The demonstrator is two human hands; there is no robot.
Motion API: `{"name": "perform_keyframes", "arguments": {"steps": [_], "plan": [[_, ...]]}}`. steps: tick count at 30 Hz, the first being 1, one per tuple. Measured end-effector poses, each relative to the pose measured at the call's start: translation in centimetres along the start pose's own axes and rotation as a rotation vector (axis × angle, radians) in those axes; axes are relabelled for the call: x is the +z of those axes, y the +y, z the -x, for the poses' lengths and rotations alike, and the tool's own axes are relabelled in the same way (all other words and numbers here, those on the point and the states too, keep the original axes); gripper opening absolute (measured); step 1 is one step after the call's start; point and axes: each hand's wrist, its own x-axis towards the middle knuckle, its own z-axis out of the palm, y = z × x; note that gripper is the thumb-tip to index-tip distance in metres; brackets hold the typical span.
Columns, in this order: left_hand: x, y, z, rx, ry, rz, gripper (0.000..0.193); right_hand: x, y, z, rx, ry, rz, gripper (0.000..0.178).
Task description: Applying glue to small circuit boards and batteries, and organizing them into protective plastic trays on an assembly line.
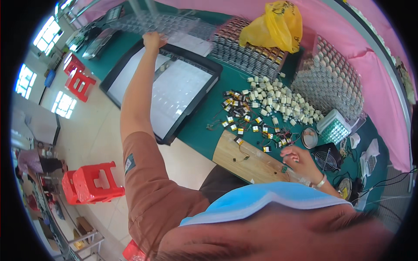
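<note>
The left hand (153, 40) is stretched far out across the green tabletop (204, 126). It rests on a clear plastic tray (167, 26) with many little cups, at the far edge of the tabletop. Its fingers curl over the tray's edge, but I cannot tell if they grip it. Just below that hand lies a big black-framed tray (167, 87) with a white inside.

The right hand (296, 157) is close to the body, on a wooden board (244, 158). Its fingers are bent and pressed together, and I cannot tell if they pinch anything. Small parts with wires (248, 119) lie scattered next to it. Behind them is a heap of little white blocks (278, 102). A yellow bag (274, 24) sits farther back.
</note>
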Motion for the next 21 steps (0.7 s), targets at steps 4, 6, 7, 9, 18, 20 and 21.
{"name": "perform_keyframes", "arguments": {"steps": [4, 6, 7, 9, 18, 20, 21], "plan": [[7.0, -3.8, -0.3, -0.019, 0.228, 0.031, 0.04, -0.9, 1.7, 3.3, 0.079, 0.115, -0.06, 0.022], [9.4, -4.8, 1.5, -0.086, 0.265, -0.054, 0.041, -1.0, 2.5, 4.2, 0.097, 0.18, -0.119, 0.021], [10.6, -4.5, 3.4, -0.078, 0.253, -0.087, 0.041, -1.3, 2.7, 4.6, 0.109, 0.217, -0.16, 0.021], [11.8, -4.4, 5.6, -0.076, 0.193, -0.058, 0.042, -1.8, 2.9, 5.1, 0.127, 0.245, -0.213, 0.02], [11.2, -3.1, 6.8, -0.006, 0.065, -0.047, 0.043, -1.2, 4.1, 3.0, 0.003, 0.308, -0.29, 0.022], [10.8, -3.5, 5.9, 0.062, 0.075, -0.066, 0.042, -0.9, 2.9, 3.1, -0.007, 0.336, -0.224, 0.023], [10.2, -3.8, 5.2, 0.143, 0.082, -0.12, 0.041, -0.8, 2.7, 3.3, -0.061, 0.33, -0.155, 0.023]]}}
